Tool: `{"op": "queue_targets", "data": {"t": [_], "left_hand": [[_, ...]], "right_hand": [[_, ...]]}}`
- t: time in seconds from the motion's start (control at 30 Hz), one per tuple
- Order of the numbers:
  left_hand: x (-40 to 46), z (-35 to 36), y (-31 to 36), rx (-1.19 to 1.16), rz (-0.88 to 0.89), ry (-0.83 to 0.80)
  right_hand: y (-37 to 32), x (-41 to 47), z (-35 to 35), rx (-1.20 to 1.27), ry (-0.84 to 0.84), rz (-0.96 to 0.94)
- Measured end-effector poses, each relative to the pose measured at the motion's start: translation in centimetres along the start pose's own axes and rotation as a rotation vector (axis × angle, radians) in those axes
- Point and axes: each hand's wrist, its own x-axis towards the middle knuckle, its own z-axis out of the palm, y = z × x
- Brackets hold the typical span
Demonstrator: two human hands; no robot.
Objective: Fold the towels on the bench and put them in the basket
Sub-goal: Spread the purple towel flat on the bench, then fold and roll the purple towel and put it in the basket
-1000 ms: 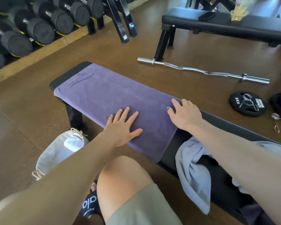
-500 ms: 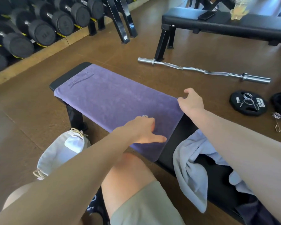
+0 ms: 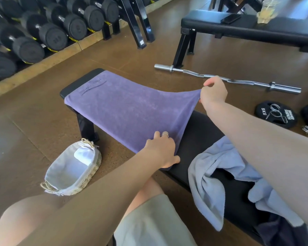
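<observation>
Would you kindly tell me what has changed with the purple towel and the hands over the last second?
Both hands went from lying flat on the purple towel to its near end. The right hand now pinches the far corner and has lifted it off the bench; the left hand grips the near corner. The towel's far end, the blue towel and the basket stayed put.

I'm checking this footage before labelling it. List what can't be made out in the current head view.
- Left hand fingertips: tucked behind the purple towel edge, so the grip is hidden.
- Towel logo: too small and upside down to read fully.
- Dark cloth on the bench: cut off by the bottom edge and covered by the right arm.
- Basket contents: a white shape inside, not identifiable.
- Cup on the far bench: blurred, cut off by the top edge.
</observation>
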Motion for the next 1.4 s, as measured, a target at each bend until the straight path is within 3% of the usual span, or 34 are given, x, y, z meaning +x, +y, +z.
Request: {"op": "queue_targets", "data": {"t": [0.17,0.33,0.5,0.63,0.8,0.97,1.27,1.4], "left_hand": [[-1.0,-1.3,-2.1,-0.236,-0.031,0.037],[-2.7,-4.9,-8.5,-0.468,-0.092,0.098],[-4.5,-6.0,-16.6,-0.903,-0.131,0.204],[-4.5,-5.0,-22.1,-1.27,-0.135,0.284],[-3.4,-3.7,-27.0,-1.459,-0.204,0.447],[-1.4,-3.2,-31.7,-1.698,-0.299,0.615],[4.4,-1.9,-38.7,-1.803,-0.493,0.858],[6.9,-1.3,-40.5,-1.79,-0.495,0.955]], "right_hand": [[-1.6,-0.1,0.1,0.056,-0.025,-0.028],[-3.7,0.6,0.5,0.124,-0.081,0.029],[-6.4,2.2,3.8,0.18,-0.184,0.162],[-8.9,2.0,8.1,0.058,-0.206,-0.049],[-12.0,2.2,14.6,-0.042,-0.333,-0.335],[-14.6,4.0,21.9,-0.072,-0.405,-0.364],[-15.8,7.1,33.7,-0.201,-0.359,-0.576],[-15.7,8.5,37.3,-0.235,-0.321,-0.677]]}}
